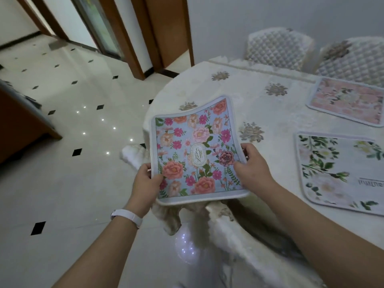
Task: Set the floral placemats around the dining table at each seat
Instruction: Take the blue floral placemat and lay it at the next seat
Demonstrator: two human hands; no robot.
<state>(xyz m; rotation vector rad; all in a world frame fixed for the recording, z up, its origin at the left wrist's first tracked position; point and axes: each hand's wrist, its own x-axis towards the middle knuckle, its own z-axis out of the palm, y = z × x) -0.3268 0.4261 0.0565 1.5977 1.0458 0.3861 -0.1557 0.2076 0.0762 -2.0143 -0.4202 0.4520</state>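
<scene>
- My left hand (pixel 146 179) and right hand (pixel 252 166) each pinch a side of the blue mat (pixel 197 150), bowed above the table (pixel 270 113) edge.
- Laid this near the edge, I judge it could slide off.

One cam only, on my head, wide-angle, tilted fwd & down. It looks along my forearms to the table (pixel 259 104) edge close below; floor (pixel 62 142) fills the left, chairs (pixel 278 48) sit far at top right.

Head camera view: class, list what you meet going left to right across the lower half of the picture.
White wristband → left hand → blue floral placemat → right hand → white-and-green floral placemat.
</scene>
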